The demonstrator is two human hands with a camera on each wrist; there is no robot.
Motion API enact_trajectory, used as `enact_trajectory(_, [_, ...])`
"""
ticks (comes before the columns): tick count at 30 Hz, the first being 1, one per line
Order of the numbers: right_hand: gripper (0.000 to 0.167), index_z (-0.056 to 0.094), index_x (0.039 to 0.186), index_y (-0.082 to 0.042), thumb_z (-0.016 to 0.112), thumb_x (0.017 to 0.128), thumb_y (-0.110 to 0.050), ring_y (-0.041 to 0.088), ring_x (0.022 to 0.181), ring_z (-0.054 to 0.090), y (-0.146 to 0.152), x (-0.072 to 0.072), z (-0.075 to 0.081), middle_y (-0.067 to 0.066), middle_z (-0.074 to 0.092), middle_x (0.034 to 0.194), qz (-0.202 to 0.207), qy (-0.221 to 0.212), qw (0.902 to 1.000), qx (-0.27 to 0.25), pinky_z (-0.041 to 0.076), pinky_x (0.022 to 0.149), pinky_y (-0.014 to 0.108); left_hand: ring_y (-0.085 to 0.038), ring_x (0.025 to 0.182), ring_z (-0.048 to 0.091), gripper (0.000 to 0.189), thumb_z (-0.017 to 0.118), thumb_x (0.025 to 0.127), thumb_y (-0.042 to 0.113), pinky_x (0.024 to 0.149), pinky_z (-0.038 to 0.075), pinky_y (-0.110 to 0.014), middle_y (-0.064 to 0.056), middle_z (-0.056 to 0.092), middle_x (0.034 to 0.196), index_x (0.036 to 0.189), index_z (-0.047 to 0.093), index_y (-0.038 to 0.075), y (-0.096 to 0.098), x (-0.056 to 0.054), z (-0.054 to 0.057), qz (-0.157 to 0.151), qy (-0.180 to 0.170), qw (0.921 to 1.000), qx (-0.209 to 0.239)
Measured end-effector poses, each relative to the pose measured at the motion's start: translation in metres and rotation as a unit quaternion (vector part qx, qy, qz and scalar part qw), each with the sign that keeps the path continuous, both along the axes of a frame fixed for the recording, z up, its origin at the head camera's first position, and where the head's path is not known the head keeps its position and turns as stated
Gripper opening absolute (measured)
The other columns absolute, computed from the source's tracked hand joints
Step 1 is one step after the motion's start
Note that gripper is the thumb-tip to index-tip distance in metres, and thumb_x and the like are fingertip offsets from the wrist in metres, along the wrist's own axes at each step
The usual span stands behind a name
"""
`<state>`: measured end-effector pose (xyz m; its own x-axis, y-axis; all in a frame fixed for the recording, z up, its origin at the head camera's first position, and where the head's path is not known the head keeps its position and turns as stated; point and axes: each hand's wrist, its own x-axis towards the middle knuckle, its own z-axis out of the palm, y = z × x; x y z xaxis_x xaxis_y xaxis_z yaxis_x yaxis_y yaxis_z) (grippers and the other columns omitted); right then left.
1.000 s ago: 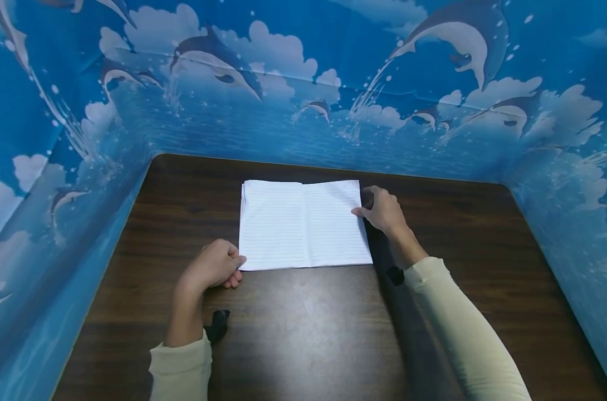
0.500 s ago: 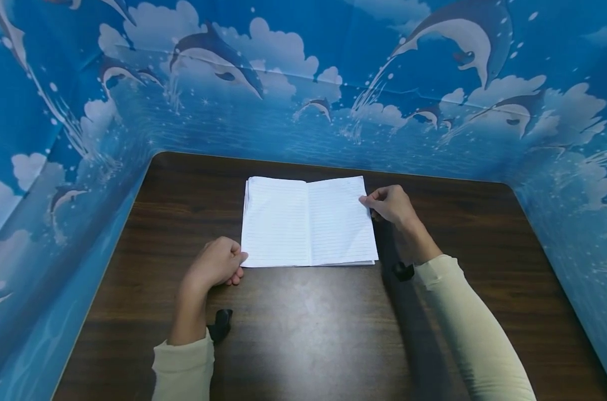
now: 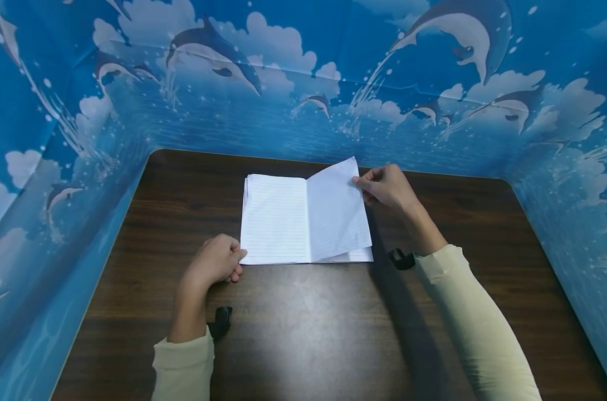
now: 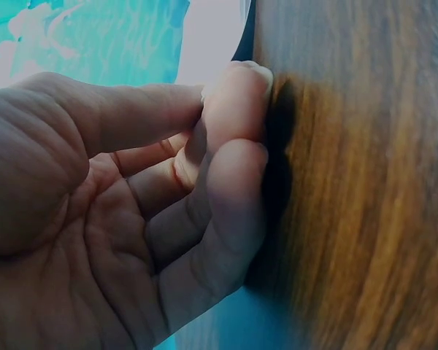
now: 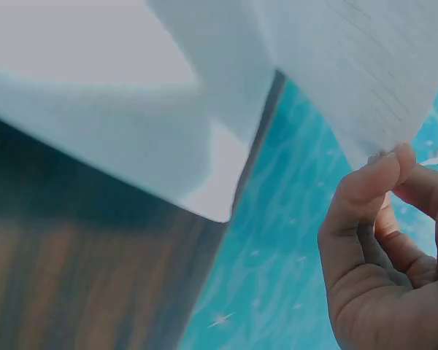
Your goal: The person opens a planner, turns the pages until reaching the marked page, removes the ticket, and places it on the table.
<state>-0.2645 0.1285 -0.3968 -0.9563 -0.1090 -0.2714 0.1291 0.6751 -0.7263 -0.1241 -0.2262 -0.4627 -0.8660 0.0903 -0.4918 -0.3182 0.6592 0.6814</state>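
Note:
An open notebook [image 3: 275, 220] with lined white pages lies on the dark wooden table. At its lower left corner my left hand [image 3: 214, 260] pinches the edge between thumb and curled fingers; the left wrist view shows the fingertips close to the wood. My right hand [image 3: 390, 188] holds one lifted page [image 3: 336, 211] by its outer edge, between thumb and forefinger. That page slants up from the spine, its far corner raised. Under it the lower pages [image 5: 131, 124] lie flat, partly hidden in the head view but plain in the right wrist view.
The brown table [image 3: 303, 334] has rounded far corners. A blue curtain [image 3: 283, 122] printed with dolphins and clouds hangs around its back and sides. Black wrist devices [image 3: 220, 322] show by both cream sleeves [image 3: 476, 320].
The right hand has pinched the right-hand page, raised it off the pages below and moved slightly toward the table's back. The left hand stays at the lower left corner.

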Motion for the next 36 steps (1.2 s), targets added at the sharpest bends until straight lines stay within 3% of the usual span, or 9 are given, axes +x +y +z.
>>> enact_trajectory(6, [0.035,0.073,0.098,0.0,0.069,0.106,-0.034,0.018,0.068,0.066,-0.02,0.001,0.016,0.007,0.068,0.074,0.017,0.004,0.9997,-0.016,0.059,0.063,0.026,-0.014,0.056,0.064,0.03,0.054,0.111,0.01,0.055,0.052,-0.026,-0.006,0.068,0.069,0.084,0.065,0.002,0.001,0.0,0.001,-0.007,0.011,0.9999,0.001])
enact_trajectory(12, [0.032,0.073,0.1,0.001,0.069,0.107,-0.03,0.017,0.069,0.066,-0.045,0.003,0.025,0.005,0.068,0.075,0.034,0.006,0.9979,-0.055,0.063,0.071,0.032,-0.015,0.057,0.063,0.03,0.053,0.112,0.012,0.056,0.051,-0.027,-0.006,0.067,0.069,0.086,0.064,0.002,0.0,0.001,0.0,-0.002,0.011,0.9999,0.005])
enact_trajectory(17, [0.03,0.074,0.1,0.0,0.07,0.106,-0.029,0.017,0.068,0.066,-0.067,0.004,0.029,0.006,0.068,0.077,0.036,0.008,0.9973,-0.064,0.063,0.07,0.031,-0.015,0.057,0.062,0.028,0.053,0.112,0.012,0.056,0.05,-0.028,-0.006,0.065,0.07,0.088,0.062,0.002,0.001,0.001,0.0,0.003,0.004,1.0,0.005])
enact_trajectory(28, [0.028,0.075,0.098,0.002,0.072,0.105,-0.025,0.016,0.066,0.065,-0.1,0.004,0.027,0.005,0.067,0.074,0.067,0.002,0.9928,-0.1,0.065,0.075,0.038,-0.014,0.056,0.058,0.025,0.052,0.113,0.011,0.057,0.051,-0.027,-0.007,0.06,0.069,0.092,0.062,0.001,0.003,0.001,0.0,0.011,-0.007,0.9997,0.019])
enact_trajectory(36, [0.027,0.075,0.097,0.003,0.073,0.104,-0.023,0.015,0.065,0.066,-0.131,0.006,0.02,0.005,0.068,0.074,0.09,-0.005,0.9903,-0.105,0.066,0.078,0.043,-0.014,0.056,0.057,0.03,0.05,0.113,0.01,0.058,0.052,-0.028,-0.008,0.058,0.071,0.084,0.054,0.005,0.002,0.001,-0.002,0.02,-0.012,0.999,0.038])
